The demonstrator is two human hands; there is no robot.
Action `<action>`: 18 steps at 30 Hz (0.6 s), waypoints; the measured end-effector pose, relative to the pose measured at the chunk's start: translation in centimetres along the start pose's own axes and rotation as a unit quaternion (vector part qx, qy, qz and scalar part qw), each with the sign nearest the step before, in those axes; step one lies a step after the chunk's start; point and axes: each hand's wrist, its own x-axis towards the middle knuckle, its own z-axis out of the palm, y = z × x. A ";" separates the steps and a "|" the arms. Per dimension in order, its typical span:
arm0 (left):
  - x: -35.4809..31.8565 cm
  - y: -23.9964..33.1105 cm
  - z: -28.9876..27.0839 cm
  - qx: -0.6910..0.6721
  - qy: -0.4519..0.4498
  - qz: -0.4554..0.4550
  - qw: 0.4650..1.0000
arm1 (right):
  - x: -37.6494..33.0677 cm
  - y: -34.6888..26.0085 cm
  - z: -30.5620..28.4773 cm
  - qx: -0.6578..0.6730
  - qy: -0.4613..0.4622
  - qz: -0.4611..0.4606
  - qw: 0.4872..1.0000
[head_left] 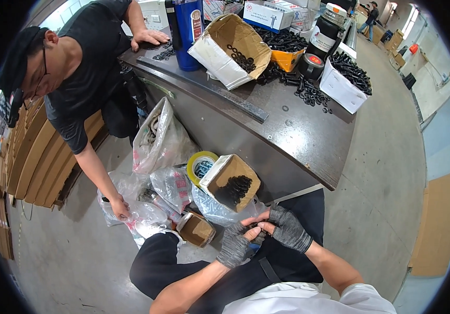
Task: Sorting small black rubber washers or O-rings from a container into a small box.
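Observation:
Both of my hands wear grey fingerless gloves and meet above my lap. My left hand (237, 242) is closed, its thumb and fingers pinched together. Against it presses my right hand (289, 228), also with bent, closed fingers. Something small and dark seems to be between the fingertips, mostly hidden, and I cannot make out its kind. Just beyond my hands stands an open carton (217, 170) with black bolts (235, 189) inside. A smaller open cardboard box (198, 232) sits lower, left of my left hand.
A dark table (308, 137) carries a tipped carton (215, 58) of black washers, a white box (338, 89) of black screws, a blue tumbler (187, 36) and a black bottle (325, 35). Below are plastic bags (165, 138) and a yellow tape roll (189, 166). A co-worker (81, 63) leans in at left.

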 end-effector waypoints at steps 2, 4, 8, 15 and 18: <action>0.2 0.1 -0.3 -0.012 -0.001 -0.017 1.000 | 0.2 0.1 0.1 0.041 -0.018 0.037 0.998; 0.4 -0.2 -0.9 -0.028 -0.011 -0.003 1.000 | 0.4 0.5 0.4 0.043 -0.008 0.038 0.998; 0.4 0.1 -0.7 -0.014 0.053 0.000 0.998 | 1.6 1.6 0.7 0.021 -0.028 0.020 0.999; 0.8 -1.6 -2.3 -0.108 0.034 -0.118 0.987 | 11.2 5.2 1.6 -0.350 0.114 -0.211 0.905; 0.4 -1.6 -2.2 -0.073 0.003 -0.122 0.990 | 14.1 8.0 3.5 -0.461 0.085 -0.244 0.849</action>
